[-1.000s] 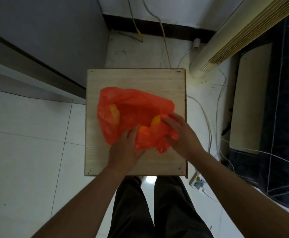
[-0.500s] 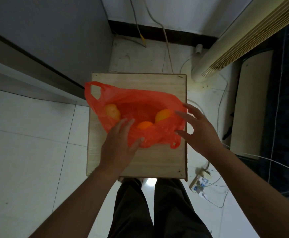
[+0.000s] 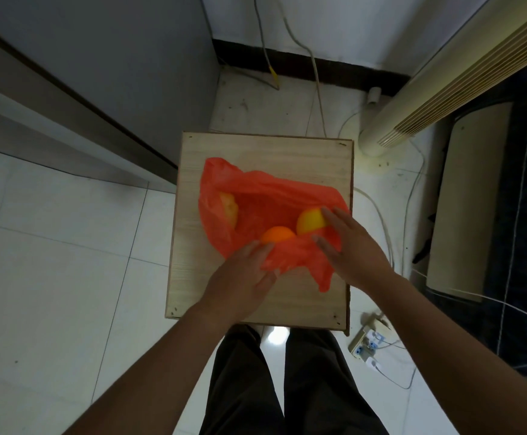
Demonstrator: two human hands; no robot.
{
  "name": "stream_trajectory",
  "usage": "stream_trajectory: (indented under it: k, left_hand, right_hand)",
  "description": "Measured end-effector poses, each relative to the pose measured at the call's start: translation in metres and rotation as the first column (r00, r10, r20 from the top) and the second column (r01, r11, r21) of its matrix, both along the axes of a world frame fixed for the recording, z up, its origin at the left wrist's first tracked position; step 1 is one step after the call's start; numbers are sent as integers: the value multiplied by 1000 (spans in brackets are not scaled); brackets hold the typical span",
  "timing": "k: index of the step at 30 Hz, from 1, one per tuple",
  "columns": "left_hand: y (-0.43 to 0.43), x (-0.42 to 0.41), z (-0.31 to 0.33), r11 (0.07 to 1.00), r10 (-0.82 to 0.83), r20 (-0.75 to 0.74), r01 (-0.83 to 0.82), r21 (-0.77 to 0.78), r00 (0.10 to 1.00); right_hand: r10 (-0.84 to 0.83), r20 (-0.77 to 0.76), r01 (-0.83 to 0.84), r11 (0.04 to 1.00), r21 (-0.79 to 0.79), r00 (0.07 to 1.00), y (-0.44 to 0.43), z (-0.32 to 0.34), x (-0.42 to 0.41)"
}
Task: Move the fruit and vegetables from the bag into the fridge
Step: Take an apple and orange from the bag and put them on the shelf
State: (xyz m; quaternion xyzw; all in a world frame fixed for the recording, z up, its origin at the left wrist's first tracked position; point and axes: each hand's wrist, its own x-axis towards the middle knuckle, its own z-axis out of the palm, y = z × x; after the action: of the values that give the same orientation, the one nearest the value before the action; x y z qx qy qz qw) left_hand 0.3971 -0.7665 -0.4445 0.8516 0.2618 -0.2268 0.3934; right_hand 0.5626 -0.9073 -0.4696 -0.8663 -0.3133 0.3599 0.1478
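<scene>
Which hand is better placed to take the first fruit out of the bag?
Probably the right hand: its fingers already touch the yellow fruit in the open red bag. The left hand presses down the bag's near edge, beside the orange fruit.

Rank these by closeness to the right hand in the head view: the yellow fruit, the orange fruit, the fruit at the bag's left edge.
From the right hand:
1. Yellow fruit, at its fingertips.
2. Orange fruit, middle of the red bag.
3. Left-edge fruit, far side of the bag.
</scene>
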Motion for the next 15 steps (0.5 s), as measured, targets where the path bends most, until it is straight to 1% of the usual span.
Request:
stream_trajectory:
  k: [3,6,13,15]
  left_hand:
    - [-12,-12,5,1000,9,20,-9,-22,1000]
    - [-19,-22,7,997,52,-1,-52,-57,999]
    - [-27,-36,2,989,102,1,-101,-107,995]
    - [-27,-36,3,989,111,19,-108,-105,994]
  right_hand:
    - [-59,-65,62,997,38,996,-7,-2,3]
    - [-87,-110,91,995,36,990,-5,-1,3]
    - [-108,-134,111,994,14,985,-5,0,5]
    - [-84,-101,85,996,10,991,-5,1,5]
